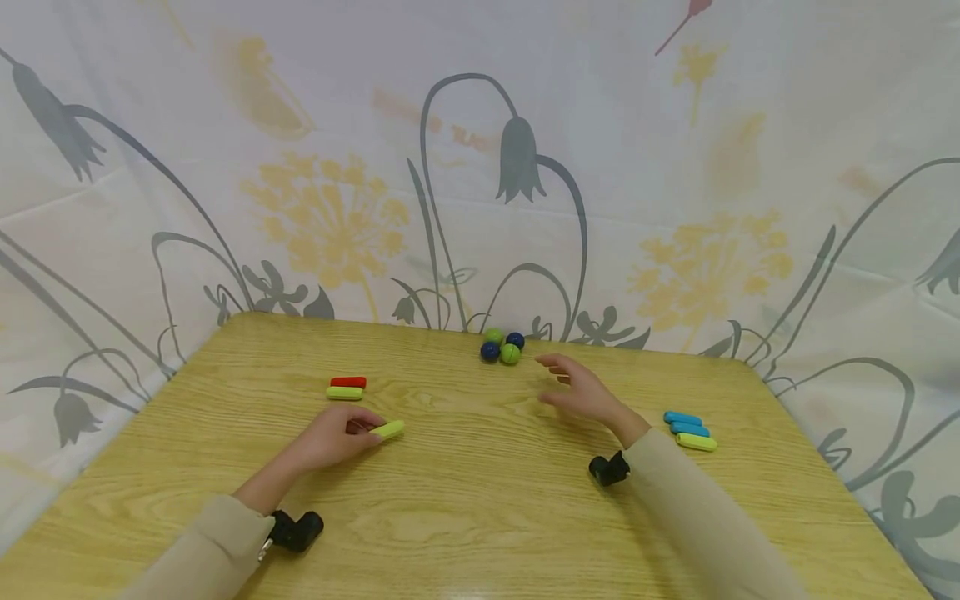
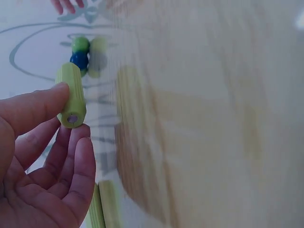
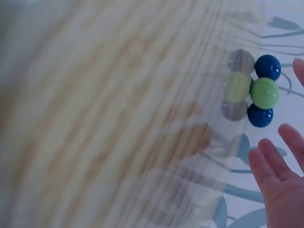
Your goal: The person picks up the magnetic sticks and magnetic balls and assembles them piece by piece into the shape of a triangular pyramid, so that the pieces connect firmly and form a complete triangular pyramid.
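My left hand [image 1: 341,435] pinches a yellow-green ridged stick [image 1: 389,430] between thumb and fingers, over the left part of the table. In the left wrist view that stick [image 2: 71,97] shows a small round hole in its near end. Just left of and beyond this hand lie a red stick [image 1: 348,382] and another yellow-green stick [image 1: 344,393], side by side. My right hand [image 1: 585,392] is held above the table with its fingers spread and nothing in them. The nearest things to it are two green balls [image 1: 510,354] and two dark blue balls [image 1: 490,352], clustered at the back edge.
On the right of the wooden table [image 1: 450,525] lie two blue sticks [image 1: 683,418] and a yellow-green stick [image 1: 697,442] in a row. A flower-patterned cloth [image 1: 480,208] hangs behind the table. Its glossy top mirrors the balls in the wrist views.
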Demonstrator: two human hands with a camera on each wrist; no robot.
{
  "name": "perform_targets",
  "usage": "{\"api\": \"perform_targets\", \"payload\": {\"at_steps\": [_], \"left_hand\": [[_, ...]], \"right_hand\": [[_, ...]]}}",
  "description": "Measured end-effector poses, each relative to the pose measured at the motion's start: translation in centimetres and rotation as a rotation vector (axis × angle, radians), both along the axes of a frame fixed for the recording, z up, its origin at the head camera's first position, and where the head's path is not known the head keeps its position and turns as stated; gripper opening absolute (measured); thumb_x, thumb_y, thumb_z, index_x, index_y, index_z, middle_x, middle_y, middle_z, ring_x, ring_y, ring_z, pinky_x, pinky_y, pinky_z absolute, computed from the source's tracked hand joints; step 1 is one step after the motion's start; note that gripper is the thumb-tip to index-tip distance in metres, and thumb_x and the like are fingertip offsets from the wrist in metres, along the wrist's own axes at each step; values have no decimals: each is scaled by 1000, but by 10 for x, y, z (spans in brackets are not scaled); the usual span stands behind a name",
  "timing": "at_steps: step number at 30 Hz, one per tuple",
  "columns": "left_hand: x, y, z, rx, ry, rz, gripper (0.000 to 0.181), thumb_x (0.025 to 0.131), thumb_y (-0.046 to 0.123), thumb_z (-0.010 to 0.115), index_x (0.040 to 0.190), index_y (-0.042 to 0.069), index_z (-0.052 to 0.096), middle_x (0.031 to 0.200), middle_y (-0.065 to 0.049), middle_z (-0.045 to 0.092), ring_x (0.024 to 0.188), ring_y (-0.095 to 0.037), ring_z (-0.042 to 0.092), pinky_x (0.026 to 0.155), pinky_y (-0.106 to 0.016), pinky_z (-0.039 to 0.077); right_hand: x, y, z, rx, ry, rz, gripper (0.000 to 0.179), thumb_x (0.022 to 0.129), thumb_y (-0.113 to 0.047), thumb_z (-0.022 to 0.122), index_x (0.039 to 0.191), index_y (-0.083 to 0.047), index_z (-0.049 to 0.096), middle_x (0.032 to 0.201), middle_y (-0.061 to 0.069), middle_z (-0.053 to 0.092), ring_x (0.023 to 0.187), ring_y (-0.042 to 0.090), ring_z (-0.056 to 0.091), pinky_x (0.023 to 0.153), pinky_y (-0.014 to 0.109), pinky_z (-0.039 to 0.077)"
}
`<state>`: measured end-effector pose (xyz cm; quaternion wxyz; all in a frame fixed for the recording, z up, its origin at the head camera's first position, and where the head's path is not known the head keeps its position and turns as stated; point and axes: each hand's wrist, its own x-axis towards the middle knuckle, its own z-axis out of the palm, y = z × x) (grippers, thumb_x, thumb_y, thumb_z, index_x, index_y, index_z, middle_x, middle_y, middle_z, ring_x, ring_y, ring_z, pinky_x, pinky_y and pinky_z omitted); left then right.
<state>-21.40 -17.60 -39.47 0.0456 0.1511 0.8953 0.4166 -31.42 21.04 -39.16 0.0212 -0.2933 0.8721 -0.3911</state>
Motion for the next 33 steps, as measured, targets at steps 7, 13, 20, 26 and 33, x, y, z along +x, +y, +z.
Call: {"api": "perform_targets", "payload": {"at_steps": [7,13,20,26,33], "left_hand": [[1,20,-1,27,-34,-49,22,87,15,67,105,3,68,93,-2,62,82,-15,57,72,-32,47],[2,33,-2,23,-32,-167,23,87,15,67,106,2,67,93,-2,61,82,-15,56,71,-30,47],[1,49,-1,32,-67,-238,25,88,16,66,109,1,66,92,-1,60,79,-14,55,68,-27,46],[2,62,0,52,-84,-261,24,87,16,67,106,2,66,90,0,59,79,-14,56,66,-26,47],[3,77,-2,50,-69,-303,22,87,15,67,105,3,67,90,1,61,77,-11,56,67,-24,47]], "right_hand": [[-16,-10,-1,-29,-44,-8,56,88,-5,65,136,7,39,135,27,40,123,45,36,101,52,30],[-27,-22,-3,-36,-91,-21,57,88,-6,65,137,5,38,134,28,40,122,44,39,100,51,31],[-32,-24,-6,-19,-127,-39,57,88,-4,63,137,5,36,134,29,40,121,44,40,98,49,35],[-39,-30,-3,36,-135,-49,57,89,-5,62,138,4,36,130,28,43,118,42,43,97,48,37],[-52,-32,-8,65,-96,-19,47,87,-10,65,129,2,46,119,24,50,111,38,49,93,47,40]]}}
